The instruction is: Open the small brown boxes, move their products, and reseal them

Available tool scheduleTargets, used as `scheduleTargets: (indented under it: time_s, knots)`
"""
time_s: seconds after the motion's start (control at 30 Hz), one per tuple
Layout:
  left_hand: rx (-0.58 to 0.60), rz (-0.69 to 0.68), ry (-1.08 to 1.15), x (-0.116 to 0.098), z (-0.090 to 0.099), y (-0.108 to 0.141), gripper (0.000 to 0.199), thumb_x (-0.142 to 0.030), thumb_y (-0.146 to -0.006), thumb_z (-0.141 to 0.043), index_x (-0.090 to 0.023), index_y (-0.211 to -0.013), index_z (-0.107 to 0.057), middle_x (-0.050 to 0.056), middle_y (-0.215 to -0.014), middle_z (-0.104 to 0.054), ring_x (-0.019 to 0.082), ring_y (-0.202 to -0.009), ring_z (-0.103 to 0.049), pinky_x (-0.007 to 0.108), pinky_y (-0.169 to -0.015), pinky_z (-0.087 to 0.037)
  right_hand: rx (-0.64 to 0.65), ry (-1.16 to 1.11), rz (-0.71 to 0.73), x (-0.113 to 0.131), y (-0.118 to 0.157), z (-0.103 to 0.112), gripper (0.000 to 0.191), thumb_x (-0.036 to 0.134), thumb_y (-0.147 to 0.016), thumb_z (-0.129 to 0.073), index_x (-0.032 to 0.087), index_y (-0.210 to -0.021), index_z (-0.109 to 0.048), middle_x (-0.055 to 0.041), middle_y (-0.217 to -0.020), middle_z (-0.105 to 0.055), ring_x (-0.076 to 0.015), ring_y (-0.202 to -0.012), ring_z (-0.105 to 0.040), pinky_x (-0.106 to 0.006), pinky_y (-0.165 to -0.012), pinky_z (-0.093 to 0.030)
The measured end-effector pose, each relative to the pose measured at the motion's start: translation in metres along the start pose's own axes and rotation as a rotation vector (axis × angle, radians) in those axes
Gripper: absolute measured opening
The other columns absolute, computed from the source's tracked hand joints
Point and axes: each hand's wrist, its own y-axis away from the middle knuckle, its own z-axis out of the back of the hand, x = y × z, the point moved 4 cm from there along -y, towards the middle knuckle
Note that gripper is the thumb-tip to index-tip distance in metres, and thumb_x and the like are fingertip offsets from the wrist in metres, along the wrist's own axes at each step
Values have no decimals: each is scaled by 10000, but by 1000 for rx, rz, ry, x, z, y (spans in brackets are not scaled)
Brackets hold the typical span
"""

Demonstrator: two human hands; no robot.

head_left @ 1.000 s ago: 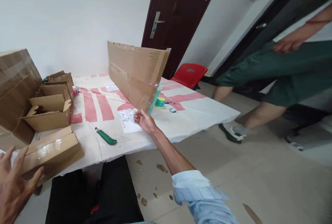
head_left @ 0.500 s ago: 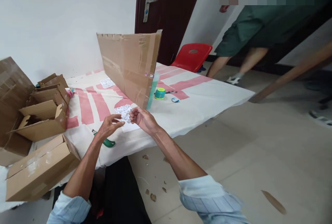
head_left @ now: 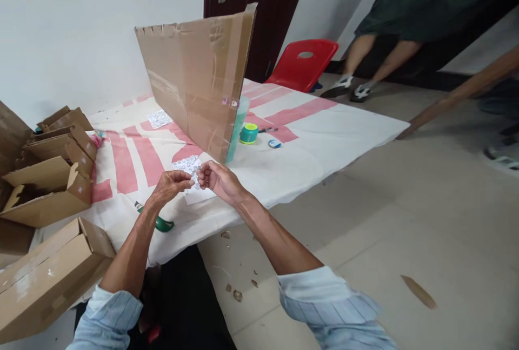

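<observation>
My left hand (head_left: 171, 187) is closed in a pinch, its fingertips beside those of my right hand (head_left: 221, 181). The right fingers are curled together as well. Whatever small thing lies between the fingertips is too small to make out. Under both hands a white sheet with small grey printed shapes (head_left: 185, 164) lies near the table's front edge. A green-handled cutter (head_left: 164, 224) rests on the cloth beside my left wrist.
A large cardboard sheet (head_left: 190, 85) stands upright on the table (head_left: 336, 128). Behind my hands are a teal tape roll (head_left: 248, 134) and a small blue-white roll (head_left: 274, 144). Cardboard boxes (head_left: 52, 274) crowd the left. A red chair (head_left: 302, 66) and a person's legs (head_left: 365, 64) are beyond.
My left fingers have closed from a loose open pose and come nearer my right hand. The view has shifted slightly. The person at the back has moved.
</observation>
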Motion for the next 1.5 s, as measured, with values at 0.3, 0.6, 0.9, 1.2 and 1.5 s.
scheduleTargets:
  time_s: [0.3, 0.6, 0.9, 1.2, 1.5]
  knots:
    - [-5, 11, 9, 6, -1, -4, 294, -384, -659, -910, -150, -731, -747, 25, -671, -719, 132, -643, -649, 249, -633, -481, -2, -26, -21, -3, -5, 8, 453, 637, -806, -812, 219, -854, -644, 6, -740, -641, -141, -633, -589, -269, -581, -473]
    - [36, 33, 141, 11, -6, -4, 488, -346, -553, -995, -154, -930, -751, 38, -820, -767, 155, -716, -695, 259, -638, -504, -10, -18, -25, -5, -6, 6, 418, 616, -852, -784, 220, -845, -649, 3, -744, -646, -142, -641, -592, -270, -587, -481]
    - [6, 31, 85, 11, -2, 0, 343, -414, -619, -949, -151, -728, -758, 33, -687, -735, 134, -651, -659, 250, -636, -507, -33, -22, -28, -8, -8, 10, 405, 595, -837, -806, 222, -857, -651, 4, -758, -637, -145, -665, -588, -273, -594, -492]
    - [-47, 52, 364, 22, 0, 2, 471, -483, -578, -982, -152, -763, -701, 8, -672, -703, 119, -626, -666, 233, -616, -539, -58, 68, -32, -10, 4, 5, 402, 539, -752, -892, 220, -856, -671, -6, -800, -638, -144, -691, -551, -272, -596, -449]
    - [-70, 59, 482, 19, 0, 11, 509, -501, -594, -985, -156, -790, -666, -12, -685, -681, 116, -638, -671, 231, -616, -531, -12, -44, -92, -6, 13, -3, 336, 574, -837, -777, 262, -839, -653, 27, -660, -467, -157, -609, -428, -307, -577, -399]
